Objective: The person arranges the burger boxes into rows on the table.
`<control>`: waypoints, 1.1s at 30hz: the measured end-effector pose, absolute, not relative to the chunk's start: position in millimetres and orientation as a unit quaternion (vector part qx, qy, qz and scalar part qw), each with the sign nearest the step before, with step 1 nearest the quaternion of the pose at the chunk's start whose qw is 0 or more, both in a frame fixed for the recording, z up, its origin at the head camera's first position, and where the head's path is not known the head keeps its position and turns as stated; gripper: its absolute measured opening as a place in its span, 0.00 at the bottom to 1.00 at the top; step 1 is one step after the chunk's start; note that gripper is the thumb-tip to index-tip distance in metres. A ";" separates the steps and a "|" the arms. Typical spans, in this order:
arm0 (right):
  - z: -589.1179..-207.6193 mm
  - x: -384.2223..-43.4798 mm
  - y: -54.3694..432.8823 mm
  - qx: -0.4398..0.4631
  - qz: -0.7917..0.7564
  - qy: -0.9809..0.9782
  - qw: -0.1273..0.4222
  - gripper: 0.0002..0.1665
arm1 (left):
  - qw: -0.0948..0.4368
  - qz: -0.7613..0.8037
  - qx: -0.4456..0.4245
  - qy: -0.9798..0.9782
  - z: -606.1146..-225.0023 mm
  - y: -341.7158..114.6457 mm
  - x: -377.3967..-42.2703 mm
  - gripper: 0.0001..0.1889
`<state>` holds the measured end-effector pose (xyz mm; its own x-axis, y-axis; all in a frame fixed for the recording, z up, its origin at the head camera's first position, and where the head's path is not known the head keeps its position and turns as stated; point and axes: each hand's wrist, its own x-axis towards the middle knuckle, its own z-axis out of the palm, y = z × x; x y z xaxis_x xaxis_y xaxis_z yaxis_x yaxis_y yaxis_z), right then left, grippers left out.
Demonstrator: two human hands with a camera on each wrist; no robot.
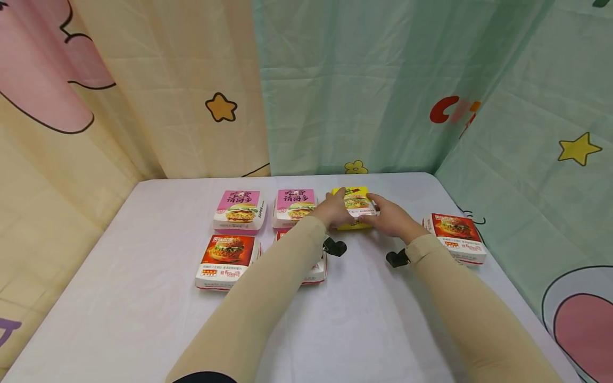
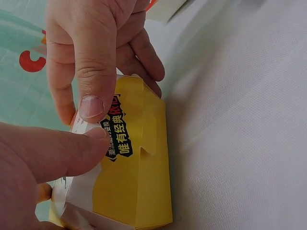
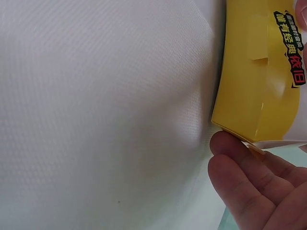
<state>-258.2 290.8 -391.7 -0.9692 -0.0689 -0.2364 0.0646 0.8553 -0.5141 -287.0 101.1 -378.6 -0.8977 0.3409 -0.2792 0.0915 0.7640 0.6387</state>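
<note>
A yellow burger box with a burger picture stands at the back of the table, right of two pink-topped boxes. My left hand grips its left side and my right hand its right side. Seen from the left wrist, both thumbs lie on the upper edge of the box, their tips almost meeting above the dark printed label. In the right wrist view, fingers of the right hand lie against the end of the box, whose yellow front faces the camera.
Two pink-and-white burger boxes sit at the back left. Before them are two red-and-white ones, the left in full view, the other partly behind my left sleeve. Another red-and-white box lies near the right edge. Curtains surround the table.
</note>
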 end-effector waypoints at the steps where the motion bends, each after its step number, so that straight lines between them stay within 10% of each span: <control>1: -391.9 -258.4 290.7 -0.001 -0.270 0.955 0.124 0.54 | 0.192 0.322 0.119 0.919 -378.6 101.2 -287.2 0.54; 33: -392.1 -258.8 292.3 -0.007 -0.268 0.956 0.119 0.52 | 0.179 0.374 0.120 0.902 -379.1 95.6 -290.1 0.45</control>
<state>-258.8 292.3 -392.1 -0.9718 -0.0776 -0.2228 0.0494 0.8565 -0.5138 -290.1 95.6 -379.1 -0.9075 0.3498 -0.2326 0.0826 0.6915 0.7176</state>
